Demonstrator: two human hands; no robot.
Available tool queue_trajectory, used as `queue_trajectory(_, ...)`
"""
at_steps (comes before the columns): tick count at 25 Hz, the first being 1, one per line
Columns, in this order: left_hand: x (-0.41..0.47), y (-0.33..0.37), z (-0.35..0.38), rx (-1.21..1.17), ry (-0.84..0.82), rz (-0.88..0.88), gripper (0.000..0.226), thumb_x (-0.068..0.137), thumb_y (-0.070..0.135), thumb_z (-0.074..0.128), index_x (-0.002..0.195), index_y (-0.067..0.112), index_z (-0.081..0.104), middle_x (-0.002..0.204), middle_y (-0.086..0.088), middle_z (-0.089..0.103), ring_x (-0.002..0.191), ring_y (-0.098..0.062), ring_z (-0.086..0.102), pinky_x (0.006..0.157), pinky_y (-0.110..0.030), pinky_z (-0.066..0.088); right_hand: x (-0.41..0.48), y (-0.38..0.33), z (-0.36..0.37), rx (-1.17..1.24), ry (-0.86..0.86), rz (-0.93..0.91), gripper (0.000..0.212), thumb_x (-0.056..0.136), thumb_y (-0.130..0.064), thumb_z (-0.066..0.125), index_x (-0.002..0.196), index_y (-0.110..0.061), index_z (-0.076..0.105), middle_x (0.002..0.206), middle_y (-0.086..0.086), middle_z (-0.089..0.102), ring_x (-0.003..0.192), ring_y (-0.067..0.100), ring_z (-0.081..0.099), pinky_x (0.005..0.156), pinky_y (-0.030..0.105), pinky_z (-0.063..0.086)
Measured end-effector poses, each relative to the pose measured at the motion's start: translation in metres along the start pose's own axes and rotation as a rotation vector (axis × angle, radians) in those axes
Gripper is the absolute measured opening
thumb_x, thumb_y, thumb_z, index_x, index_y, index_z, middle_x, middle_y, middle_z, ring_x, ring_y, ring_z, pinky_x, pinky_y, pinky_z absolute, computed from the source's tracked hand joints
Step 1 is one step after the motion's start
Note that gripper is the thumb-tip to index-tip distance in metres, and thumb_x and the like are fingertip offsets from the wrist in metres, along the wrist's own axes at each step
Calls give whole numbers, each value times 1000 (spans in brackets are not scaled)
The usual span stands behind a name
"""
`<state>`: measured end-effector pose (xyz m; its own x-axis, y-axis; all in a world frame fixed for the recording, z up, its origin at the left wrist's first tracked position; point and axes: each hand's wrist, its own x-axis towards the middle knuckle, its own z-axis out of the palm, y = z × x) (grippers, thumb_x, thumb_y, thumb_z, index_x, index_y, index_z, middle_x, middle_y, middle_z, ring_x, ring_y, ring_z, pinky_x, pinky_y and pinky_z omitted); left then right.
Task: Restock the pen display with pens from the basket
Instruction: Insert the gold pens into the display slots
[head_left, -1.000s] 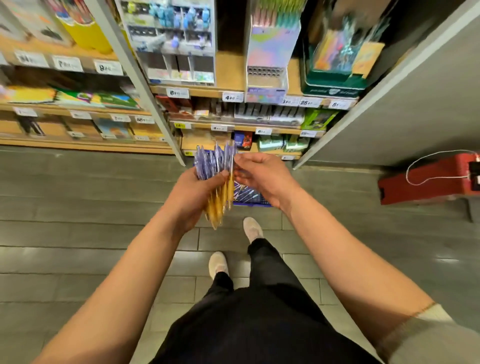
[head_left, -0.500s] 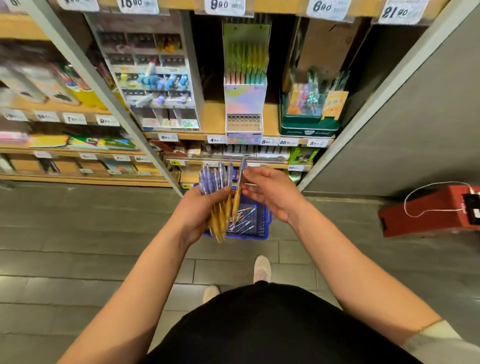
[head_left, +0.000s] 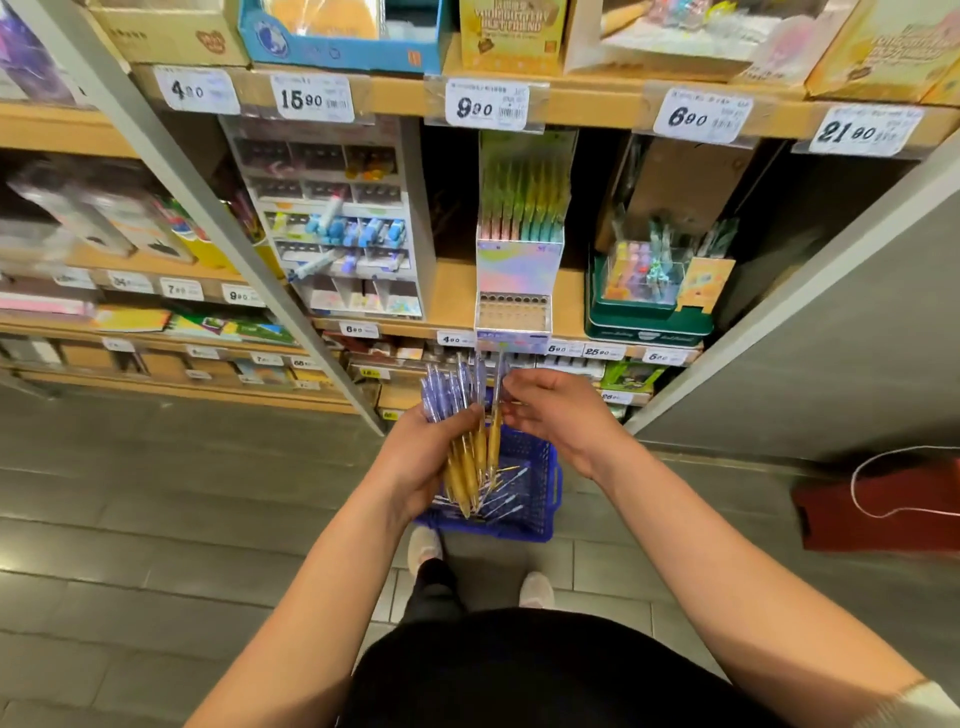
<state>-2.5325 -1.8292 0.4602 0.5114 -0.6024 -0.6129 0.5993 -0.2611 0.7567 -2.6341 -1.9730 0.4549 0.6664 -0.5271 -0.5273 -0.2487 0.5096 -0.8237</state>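
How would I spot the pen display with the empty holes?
Look at the wooden shelf under the 9.90 price tag. The pen display stands in its middle, between a white compartment rack and a green box. Only it is shimmery pastel, with a tray of round holes in front.

On my feed, the wooden shelf edge up top carries price labels. I read a 9.90 label (head_left: 485, 105) at centre and a 21.90 label (head_left: 865, 131) far right. White compartment rack (head_left: 332, 228) on the shelf below, left. Green display box (head_left: 647, 322) on the same shelf, right. Grey upright (head_left: 208, 208) slants across the left. Red bag (head_left: 883, 519) with white cord (head_left: 854, 486) lies on the grey tiled floor (head_left: 130, 519), right.
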Motion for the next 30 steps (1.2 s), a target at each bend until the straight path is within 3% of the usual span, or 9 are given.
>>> queue_trajectory(6, 47, 39, -30, 60, -55, -44, 22, 94, 6, 67, 115, 0, 70, 116, -30, 70, 100, -40, 68, 99, -60, 52, 44, -12, 32, 28, 90, -29, 9, 94, -14, 69, 101, -10, 73, 85, 4, 74, 78, 14, 72, 72, 25, 58)
queue_trajectory(10, 80, 61, -44, 99, -157, -65, 32, 94, 7, 67, 127, 6, 65, 116, -20, 73, 112, -39, 68, 100, -54, 54, 69, -21, 46, 40, 157, -48, 9, 95, -13, 68, 102, -9, 72, 85, 4, 74, 82, 16, 71, 78, 28, 59)
queue_trajectory(15, 115, 76, -44, 105, -198, -68, 34, 94, 7, 68, 128, 9, 65, 116, -14, 75, 113, -32, 69, 102, -48, 53, 96, -30, 49, 18, 174, -8, 7, 95, -13, 68, 99, -9, 72, 82, 5, 74, 80, 15, 72, 81, 30, 60)
queue_trajectory(19, 144, 81, -39, 77, -113, -85, 31, 93, 8, 69, 124, 3, 66, 87, -7, 77, 85, -26, 70, 97, -50, 53, 132, -46, 18, -29, 233, -57, 8, 96, -8, 65, 91, -8, 71, 75, 4, 75, 75, 16, 72, 70, 23, 59)
queue_trajectory(21, 153, 85, -35, 44, -94, -90, 29, 94, 7, 67, 123, 3, 65, 78, -5, 74, 78, -24, 67, 97, -52, 52, 154, -56, -2, -117, 353, -104, 8, 95, -8, 64, 88, -10, 68, 78, 8, 76, 79, 22, 73, 75, 30, 61)
queue_trajectory(23, 161, 85, -31, 19, -61, -114, 32, 95, 6, 66, 127, -1, 62, 76, -4, 73, 76, -23, 66, 97, -52, 51, 180, -59, -10, -355, 469, -185, 10, 94, -14, 64, 84, -14, 66, 83, 9, 76, 82, 24, 73, 78, 34, 59)
queue_trajectory(25, 169, 84, -26, -7, -1, -137, 32, 94, 6, 66, 126, -1, 63, 83, -7, 74, 84, -26, 68, 101, -52, 49, 203, -56, -8, -579, 542, -266, 11, 94, -19, 62, 85, -15, 64, 83, 2, 74, 78, 17, 69, 71, 27, 52)
queue_trajectory(28, 178, 83, -21, -4, 43, -174, 33, 90, 8, 71, 122, 4, 66, 112, -15, 74, 114, -33, 67, 109, -54, 46, 231, -48, -4, -626, 504, -380, 5, 97, -20, 62, 92, -19, 63, 82, -5, 71, 73, 8, 65, 60, 6, 42)
queue_trajectory(30, 185, 83, -20, -2, 61, -186, 35, 89, 10, 73, 123, 6, 66, 121, -17, 72, 120, -33, 64, 110, -54, 44, 244, -40, -2, -663, 471, -428, 3, 98, -20, 62, 95, -20, 62, 81, -11, 68, 72, 2, 63, 60, 2, 40)
